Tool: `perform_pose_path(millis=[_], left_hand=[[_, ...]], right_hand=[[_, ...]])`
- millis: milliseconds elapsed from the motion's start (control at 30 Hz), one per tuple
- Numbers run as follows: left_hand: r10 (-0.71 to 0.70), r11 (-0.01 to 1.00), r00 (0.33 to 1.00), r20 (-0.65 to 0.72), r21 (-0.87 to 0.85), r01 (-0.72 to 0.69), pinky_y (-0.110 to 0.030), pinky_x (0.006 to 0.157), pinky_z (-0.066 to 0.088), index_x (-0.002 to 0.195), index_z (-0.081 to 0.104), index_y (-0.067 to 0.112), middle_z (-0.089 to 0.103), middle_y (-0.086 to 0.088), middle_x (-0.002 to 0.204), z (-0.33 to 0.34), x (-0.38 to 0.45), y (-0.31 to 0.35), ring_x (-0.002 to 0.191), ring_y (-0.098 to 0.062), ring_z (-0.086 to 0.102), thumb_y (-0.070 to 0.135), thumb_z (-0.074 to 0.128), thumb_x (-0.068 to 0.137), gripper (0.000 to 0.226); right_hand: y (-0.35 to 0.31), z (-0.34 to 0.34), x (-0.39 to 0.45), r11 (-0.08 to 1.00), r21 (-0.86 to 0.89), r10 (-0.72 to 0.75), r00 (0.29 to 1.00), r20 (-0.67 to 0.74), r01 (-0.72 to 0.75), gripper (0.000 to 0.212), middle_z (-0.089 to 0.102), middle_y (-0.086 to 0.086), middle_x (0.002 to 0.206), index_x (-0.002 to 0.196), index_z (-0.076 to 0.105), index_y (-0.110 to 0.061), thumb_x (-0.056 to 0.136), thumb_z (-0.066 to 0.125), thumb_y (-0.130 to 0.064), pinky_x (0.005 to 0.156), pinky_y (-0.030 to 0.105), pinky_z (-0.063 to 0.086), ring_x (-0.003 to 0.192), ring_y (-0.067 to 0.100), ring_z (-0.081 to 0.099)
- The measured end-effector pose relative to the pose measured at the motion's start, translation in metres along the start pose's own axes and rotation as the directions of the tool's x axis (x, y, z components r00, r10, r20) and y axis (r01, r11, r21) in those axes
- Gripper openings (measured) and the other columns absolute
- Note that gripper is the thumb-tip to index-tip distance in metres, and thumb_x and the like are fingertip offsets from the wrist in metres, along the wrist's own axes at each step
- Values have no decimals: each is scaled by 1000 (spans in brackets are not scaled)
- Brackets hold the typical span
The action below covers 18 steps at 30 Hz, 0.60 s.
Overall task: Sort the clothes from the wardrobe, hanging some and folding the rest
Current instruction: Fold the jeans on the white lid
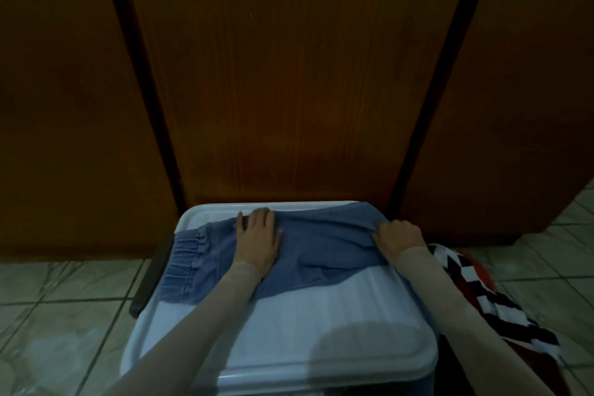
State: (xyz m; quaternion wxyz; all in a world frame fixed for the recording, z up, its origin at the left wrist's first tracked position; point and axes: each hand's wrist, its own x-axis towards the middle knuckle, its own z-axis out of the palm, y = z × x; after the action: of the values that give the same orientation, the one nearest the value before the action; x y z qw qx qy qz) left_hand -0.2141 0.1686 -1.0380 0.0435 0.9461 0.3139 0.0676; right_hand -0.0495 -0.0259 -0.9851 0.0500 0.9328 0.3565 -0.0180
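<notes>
The blue trousers (308, 247) lie across the white bin lid (289, 331) at lower centre, left hand (257, 238) pressing flat with straight fingers, right hand (398, 235) pinching the cloth's edge; fold best by pulling taut, seams aligned.

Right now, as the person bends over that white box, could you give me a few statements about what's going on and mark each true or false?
1. The blue garment lies on the white lid. True.
2. The left hand is lifted clear of the garment. False: it rests flat on the cloth, fingers straight.
3. The right hand pinches the garment's right end. True.
4. The wardrobe doors behind the box stand open. False: they are closed.
5. A red, black and white cloth lies right of the box. True.
6. The garment's gathered cuff points right. False: it lies at the left end.
</notes>
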Motion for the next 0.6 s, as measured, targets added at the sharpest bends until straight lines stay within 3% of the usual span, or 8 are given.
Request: perform_pose_path(millis=[100, 167, 300, 400, 467, 533, 600], left_hand=[[170, 984, 974, 149, -73, -160, -43, 116, -6, 149, 14, 26, 5, 2, 158, 17, -8, -2, 145, -12, 5, 80, -33, 50, 122], [219, 976, 958, 186, -37, -215, -43, 115, -10, 150, 7, 30, -3, 4, 158, 21, -9, -8, 145, -11, -1, 78, -43, 39, 131], [331, 943, 925, 186, -41, -329, -38, 116, -11, 150, 2, 31, -4, 5, 158, 18, -17, -16, 145, -9, -1, 79, -40, 47, 121], [408, 913, 891, 200, -78, -400, -33, 115, -12, 149, 7, 31, 2, 6, 158, 18, -22, -22, 145, -8, 4, 81, -31, 56, 113], [419, 908, 885, 204, -98, -407, -34, 115, -8, 148, 15, 29, 10, 6, 157, 14, -23, -20, 144, -10, 12, 83, -16, 65, 104], [362, 932, 915, 177, -58, -358, -38, 116, 1, 146, 20, 24, 20, 2, 153, 7, -25, -5, 140, -15, 21, 65, 6, 78, 80], [297, 954, 944, 144, -13, -298, -39, 115, 9, 145, 21, 19, 25, -2, 149, 0, -25, 20, 137, -19, 25, 40, 30, 91, 59]], right_hand=[[-2, -2, -4, 995, -98, -27, 1000, -5, 26, 35, 62, 3, 115, 114, 57, -16, 103, 25, -24, 100, 33, 31, 107, 22, 56], [-3, -3, -11, 988, -146, -56, 998, 3, 56, 34, 63, 1, 112, 113, 58, -19, 103, 25, -22, 107, 40, 22, 107, 20, 55], [5, -5, -27, 995, -88, -37, 997, 66, 42, 36, 61, 6, 117, 118, 53, -14, 103, 23, -28, 106, 38, 22, 110, 22, 53], [13, 6, -41, 968, 240, 32, 985, 168, -73, 36, 55, 16, 120, 122, 44, -7, 100, 33, -34, 87, 29, 33, 109, 29, 53], [15, 9, -48, 924, 363, 41, 974, 223, -122, 39, 51, 17, 123, 125, 41, -10, 98, 39, -38, 84, 29, 36, 111, 31, 51], [14, 3, -53, 955, 276, 30, 959, 281, -111, 50, 50, 15, 126, 136, 33, -12, 96, 45, -40, 90, 31, 38, 114, 29, 51], [11, -2, -57, 973, 219, 3, 959, 282, -68, 67, 51, 11, 125, 143, 21, -14, 90, 55, -40, 85, 29, 41, 112, 27, 53]])
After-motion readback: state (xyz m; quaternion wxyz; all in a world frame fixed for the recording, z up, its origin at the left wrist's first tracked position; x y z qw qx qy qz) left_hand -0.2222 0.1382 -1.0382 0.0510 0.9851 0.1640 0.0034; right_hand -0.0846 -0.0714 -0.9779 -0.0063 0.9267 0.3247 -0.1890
